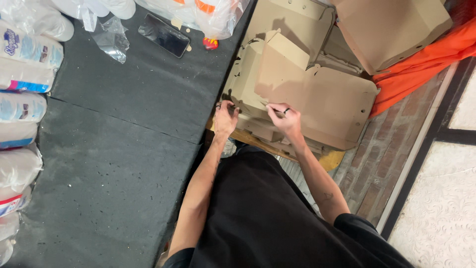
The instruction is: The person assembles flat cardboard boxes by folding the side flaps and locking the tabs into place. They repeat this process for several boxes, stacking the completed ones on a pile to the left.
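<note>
Both the left hand (225, 118) and the right hand (285, 119) pinched the brown cardboard box blank (307, 94) at frame centre, fingers grasping its edge; an uneven pull could have torn a flap.

Fingertips of both hands (258, 118) perhaps tucked behind the cardboard box (297, 94); wrapped packs (22, 74) cropped at left.

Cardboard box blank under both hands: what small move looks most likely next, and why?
Probably folding the near flap up along its crease. The left hand pinches the near-left edge of the box blank, the right hand presses on the panel beside it, and one panel already stands upright behind them, so the blank looks half-formed. More flat blanks lie behind.
</note>
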